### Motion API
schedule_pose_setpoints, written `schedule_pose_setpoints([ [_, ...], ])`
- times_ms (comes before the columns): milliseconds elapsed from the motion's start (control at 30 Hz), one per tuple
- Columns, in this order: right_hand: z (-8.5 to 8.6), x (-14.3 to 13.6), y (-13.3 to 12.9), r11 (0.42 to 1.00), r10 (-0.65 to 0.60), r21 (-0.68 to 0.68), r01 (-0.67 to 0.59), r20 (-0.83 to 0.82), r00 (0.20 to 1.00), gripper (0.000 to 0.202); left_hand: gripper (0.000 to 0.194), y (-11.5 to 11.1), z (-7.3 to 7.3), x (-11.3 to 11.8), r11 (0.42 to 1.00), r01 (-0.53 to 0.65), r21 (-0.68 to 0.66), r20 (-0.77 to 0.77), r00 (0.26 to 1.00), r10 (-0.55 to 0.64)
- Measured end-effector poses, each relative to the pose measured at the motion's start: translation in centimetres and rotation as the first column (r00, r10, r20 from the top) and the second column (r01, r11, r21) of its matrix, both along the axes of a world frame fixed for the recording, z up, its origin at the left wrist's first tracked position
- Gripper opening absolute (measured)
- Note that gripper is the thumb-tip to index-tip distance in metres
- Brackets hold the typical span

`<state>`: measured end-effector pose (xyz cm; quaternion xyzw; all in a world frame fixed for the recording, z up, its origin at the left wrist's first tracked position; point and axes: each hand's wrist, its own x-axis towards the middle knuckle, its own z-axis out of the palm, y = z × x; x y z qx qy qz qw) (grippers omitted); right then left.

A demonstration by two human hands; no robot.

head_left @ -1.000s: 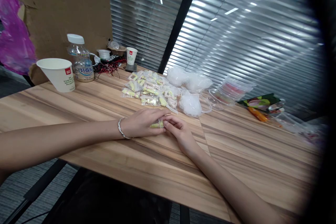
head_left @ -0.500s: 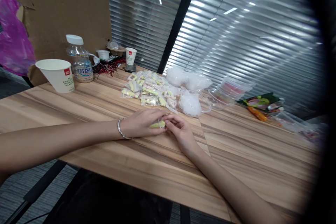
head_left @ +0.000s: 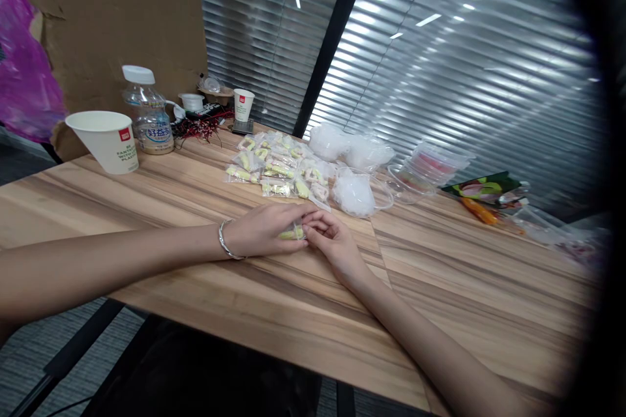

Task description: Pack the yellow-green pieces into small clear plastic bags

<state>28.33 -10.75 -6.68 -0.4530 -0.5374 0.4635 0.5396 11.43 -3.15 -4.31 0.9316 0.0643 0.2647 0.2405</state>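
Between my two hands, low over the wooden table, is a small clear plastic packet [head_left: 292, 233] with something yellow-green in it. My left hand [head_left: 268, 228], a silver bracelet at its wrist, is closed around the packet and hides much of it. The fingers of my right hand [head_left: 331, 238] are bent in a pinch at the packet's right end, touching the left fingertips. Just beyond my hands lies a spread of similar packets [head_left: 278, 168]. Clear plastic bags of whitish contents [head_left: 355, 194] sit to the right of that spread.
On the left stand a large paper cup [head_left: 105, 143] and a plastic bottle [head_left: 152, 117]. Red-and-black wires [head_left: 203, 125] and a smaller paper cup [head_left: 243, 105] are farther back. Stacked clear containers [head_left: 430, 168], an orange item [head_left: 478, 211] and a green bag [head_left: 489, 187] lie right.
The right fingertips have shifted slightly left along the packet, and a little less of its yellow-green content shows. Otherwise hands and table things stay in place.
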Motion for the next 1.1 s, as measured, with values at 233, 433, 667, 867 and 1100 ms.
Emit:
schedule_pose_setpoints([
  [233, 0.44, -0.21, -0.13, 1.0, 0.014, 0.0, -0.014, 0.033, 0.999, 0.011, 0.049, 0.17, -0.43, -0.07, 1.0, -0.013, 0.028, 0.01, 1.0, 0.012],
  [433, 0.2, -0.1, -0.23, 1.0, -0.011, -0.004, 0.011, 0.077, 0.997, 0.012, 0.048, 0.21, -0.76, -0.08, 0.998, -0.03, 0.056, 0.029, 0.999, 0.029],
  [667, 0.42, -0.25, -0.25, 0.999, -0.042, 0.016, 0.041, 0.085, 0.995, 0.011, 0.04, 0.08, -0.14, -0.06, 0.999, 0.0, 0.033, 0.006, 1.0, 0.0],
  [867, 0.23, -0.25, -0.29, 0.996, -0.087, 0.043, 0.082, 0.126, 0.988, 0.011, 0.043, 0.14, -0.21, -0.05, 0.999, 0.012, 0.035, 0.01, 1.0, -0.013],
  [1100, -0.27, 0.0, -0.21, 0.99, -0.121, 0.083, 0.112, 0.108, 0.987, 0.011, 0.049, 0.22, -0.36, 0.03, 1.0, 0.002, 0.029, 0.01, 1.0, -0.002],
])
